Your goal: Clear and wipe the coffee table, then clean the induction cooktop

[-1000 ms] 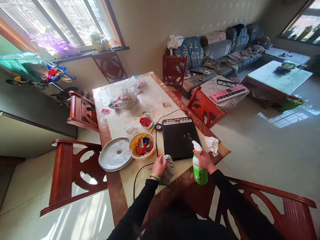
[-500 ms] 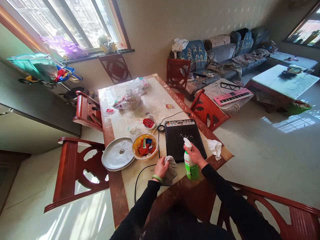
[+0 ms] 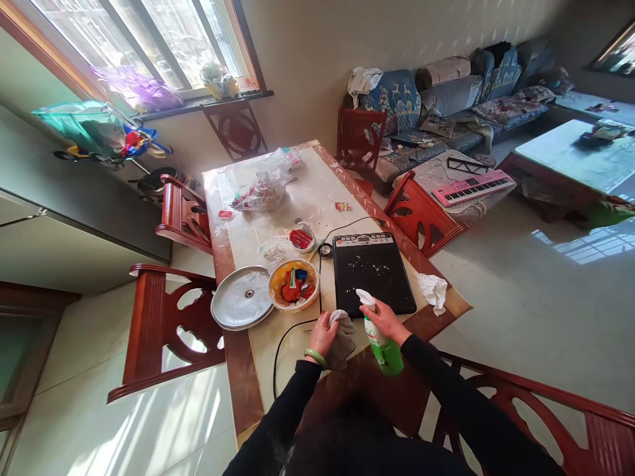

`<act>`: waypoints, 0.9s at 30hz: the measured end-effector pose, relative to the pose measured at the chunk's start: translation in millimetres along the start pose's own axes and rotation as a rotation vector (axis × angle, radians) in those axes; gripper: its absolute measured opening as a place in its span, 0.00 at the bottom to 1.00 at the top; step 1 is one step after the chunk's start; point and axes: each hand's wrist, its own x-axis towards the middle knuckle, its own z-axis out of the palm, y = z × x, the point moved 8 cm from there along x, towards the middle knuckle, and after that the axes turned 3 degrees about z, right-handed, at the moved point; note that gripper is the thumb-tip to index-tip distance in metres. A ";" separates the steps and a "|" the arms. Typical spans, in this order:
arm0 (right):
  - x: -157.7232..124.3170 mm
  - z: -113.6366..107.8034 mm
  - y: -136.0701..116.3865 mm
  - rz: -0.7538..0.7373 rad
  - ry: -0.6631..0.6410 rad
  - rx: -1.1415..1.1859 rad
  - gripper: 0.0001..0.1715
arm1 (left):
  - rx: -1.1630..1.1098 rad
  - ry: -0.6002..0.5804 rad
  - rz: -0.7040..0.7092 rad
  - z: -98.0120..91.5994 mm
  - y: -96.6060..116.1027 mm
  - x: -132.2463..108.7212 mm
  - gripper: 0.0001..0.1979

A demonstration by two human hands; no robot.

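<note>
Two things are in hand at the black induction cooker [image 3: 374,277], which I take as my landmark from this remote seat. The left hand [image 3: 323,334] has its grip closed over a grey cloth [image 3: 343,342], pressing it to the surface [image 3: 317,172] just off the cooker's near left corner. The right hand [image 3: 387,320] has its grip wrapped around the green spray bottle [image 3: 384,357], and the white spray head [image 3: 364,297] leans over the cooker's near edge. As far as I can judge, the cleaning is only partway done: white crumbs [image 3: 372,268] remain scattered across the middle of the cooker's black top, though the strip nearest the cloth looks sparser. A black cable [image 3: 292,328] curves past the cooker's left side. Left of the cooker sit a yellow bowl [image 3: 276,283] of small items and a round aluminium lid [image 3: 233,311], while a crumpled white tissue [image 3: 434,293] lies just right of it.
</note>
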 end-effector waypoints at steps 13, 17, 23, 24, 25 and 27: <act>-50.1 -74.7 79.2 0.197 0.204 0.098 0.30 | -0.023 0.007 -0.001 0.9 7.1 -2.1 0.04; -23.0 -83.8 46.4 0.096 0.219 0.077 0.28 | -0.041 -0.012 0.019 5.4 14.8 0.0 0.04; 30.5 -59.5 8.4 0.056 0.170 0.048 0.27 | -0.032 0.000 0.021 3.5 27.3 6.3 0.05; 39.8 -53.2 2.1 0.034 0.156 0.045 0.27 | -0.033 0.011 0.019 2.1 28.9 7.7 0.05; 49.4 -46.7 -3.9 0.016 0.139 0.036 0.26 | -0.035 0.019 0.015 0.9 29.9 9.0 0.04; 69.2 -33.6 -13.2 0.008 0.095 0.000 0.24 | -0.043 0.023 0.000 0.1 30.4 11.0 0.04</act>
